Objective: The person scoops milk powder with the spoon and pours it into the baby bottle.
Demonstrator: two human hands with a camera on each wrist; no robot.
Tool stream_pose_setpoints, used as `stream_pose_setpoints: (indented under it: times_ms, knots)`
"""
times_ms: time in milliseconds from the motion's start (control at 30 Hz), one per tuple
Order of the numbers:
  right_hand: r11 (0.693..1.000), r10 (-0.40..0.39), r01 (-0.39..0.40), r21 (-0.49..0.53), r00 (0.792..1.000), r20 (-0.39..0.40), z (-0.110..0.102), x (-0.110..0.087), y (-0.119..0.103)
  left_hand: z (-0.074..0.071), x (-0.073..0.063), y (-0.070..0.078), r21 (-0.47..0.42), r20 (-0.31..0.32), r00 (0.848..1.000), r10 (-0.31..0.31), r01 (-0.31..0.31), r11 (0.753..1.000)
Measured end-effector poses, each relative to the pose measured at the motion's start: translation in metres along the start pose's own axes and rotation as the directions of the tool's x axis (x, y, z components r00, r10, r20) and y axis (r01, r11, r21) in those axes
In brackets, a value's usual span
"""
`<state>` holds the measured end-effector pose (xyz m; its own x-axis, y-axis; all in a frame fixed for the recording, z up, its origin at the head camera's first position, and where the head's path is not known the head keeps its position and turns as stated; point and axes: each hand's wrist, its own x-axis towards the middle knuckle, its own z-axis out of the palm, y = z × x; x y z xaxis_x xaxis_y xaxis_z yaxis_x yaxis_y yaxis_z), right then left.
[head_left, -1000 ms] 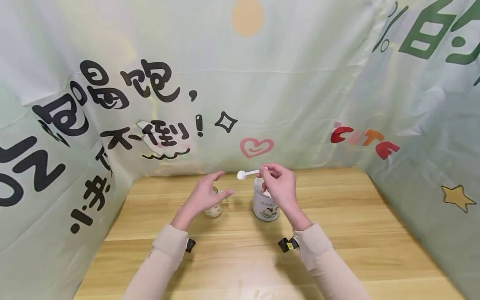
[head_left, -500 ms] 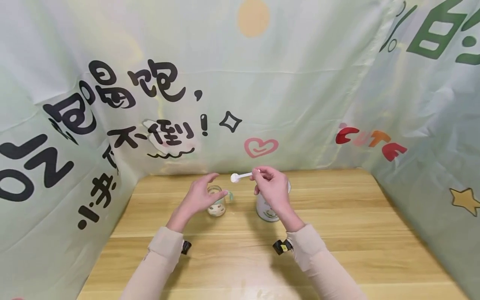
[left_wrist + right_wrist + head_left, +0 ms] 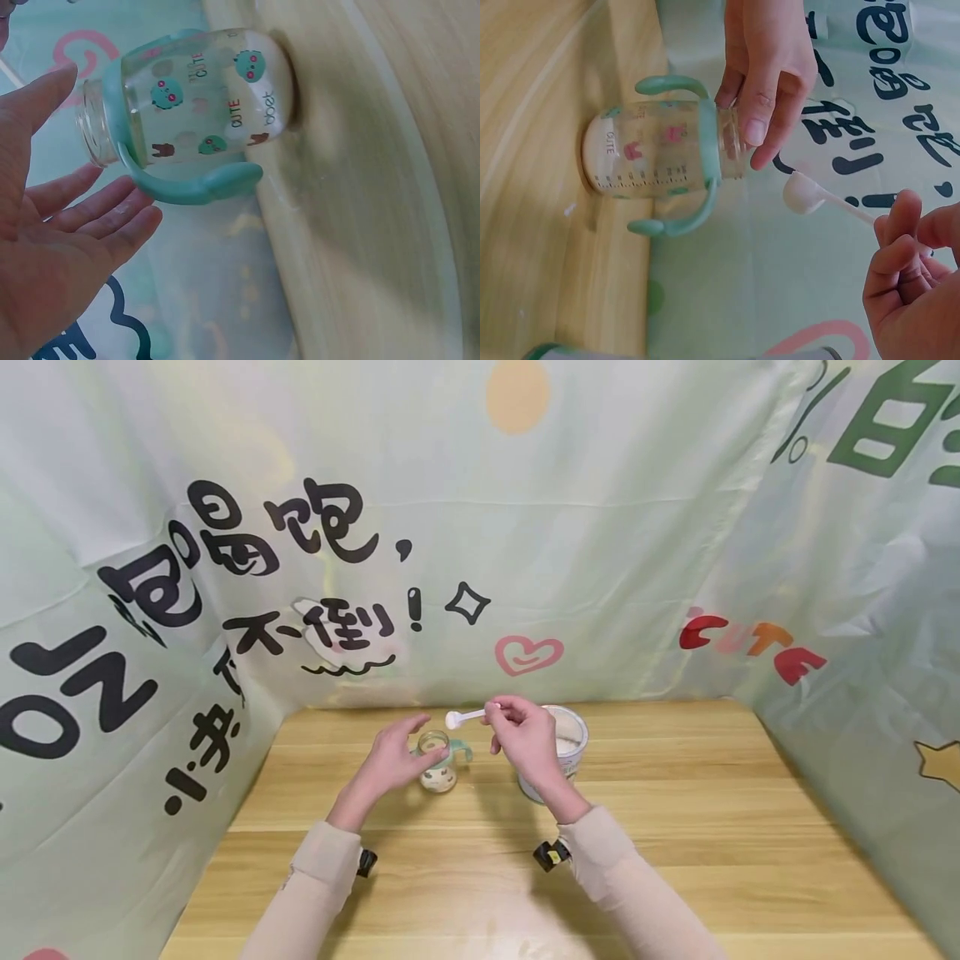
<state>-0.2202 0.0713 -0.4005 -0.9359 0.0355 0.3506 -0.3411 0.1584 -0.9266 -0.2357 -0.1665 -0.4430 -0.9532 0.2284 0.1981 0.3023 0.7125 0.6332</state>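
Observation:
A clear baby bottle [image 3: 438,779] with mint-green handles stands uncapped on the table, white contents at its base. My left hand [image 3: 393,756] is at its neck, thumb and fingers spread on either side; in the left wrist view the bottle [image 3: 184,101] shows a gap to the thumb. My right hand [image 3: 521,739] pinches the handle of a white measuring scoop [image 3: 455,720], whose bowl is heaped with white powder in the right wrist view and held a little above and right of the bottle mouth. Behind that hand stands an open can of white powder [image 3: 572,767].
The wooden table [image 3: 465,877] ends at a printed cloth backdrop [image 3: 600,568] behind and on both sides. A small white speck [image 3: 570,209] lies on the tabletop near the bottle. The can stands right of the bottle, partly hidden by my right forearm.
My right hand has carried the filled scoop left, away from the can towards the bottle mouth. The left hand stays close to the bottle. The head view has shifted slightly left.

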Motion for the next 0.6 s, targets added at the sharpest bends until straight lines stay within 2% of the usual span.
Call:
stream_pose_setpoints:
  times_ms: [433,600]
  knots:
    - [0.999,-0.034,0.036,-0.025,0.995,0.09,0.015,-0.006,0.003,0.003,-0.005,-0.01,0.018,0.012,1.0,-0.024,0.024,1.0]
    - [0.999,-0.022,0.026,-0.035,0.995,0.098,0.02,-0.007,0.002,0.004,-0.007,-0.012,0.011,0.014,0.999,-0.039,0.039,0.999]
